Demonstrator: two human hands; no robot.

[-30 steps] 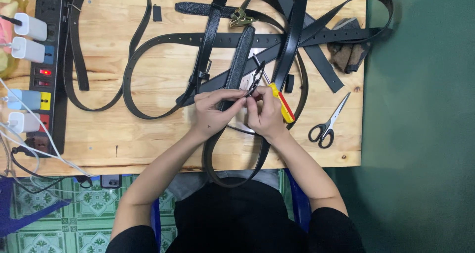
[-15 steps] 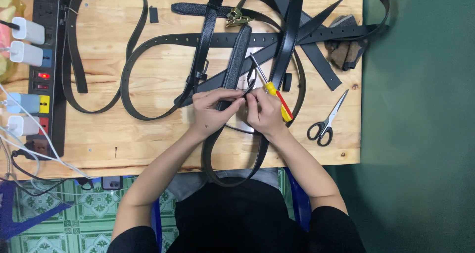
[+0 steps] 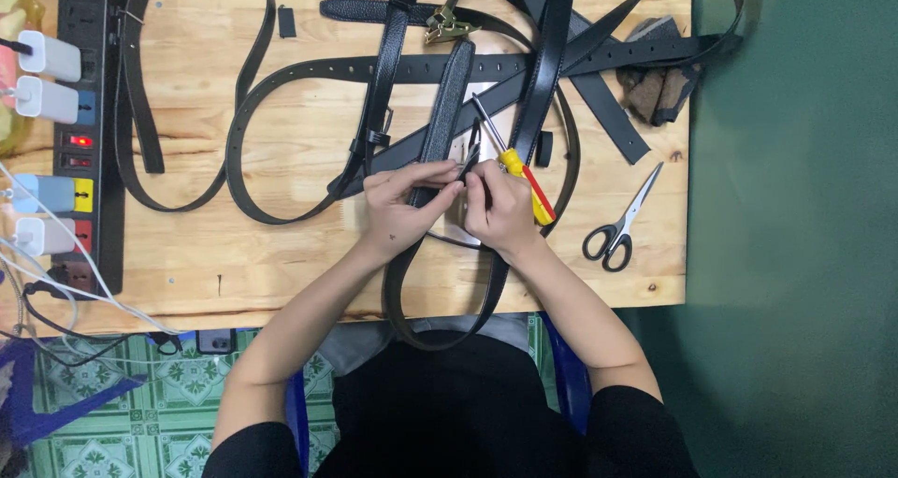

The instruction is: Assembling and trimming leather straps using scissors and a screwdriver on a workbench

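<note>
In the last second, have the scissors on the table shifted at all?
No. The scissors lie in the same spot near the right edge of the wooden table, handles toward the person, just right of the yellow-handled screwdriver.

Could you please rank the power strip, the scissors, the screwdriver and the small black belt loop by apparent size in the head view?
1. Power strip
2. Screwdriver and scissors: they look about alike, so I won't rank them
3. Small black belt loop
</note>
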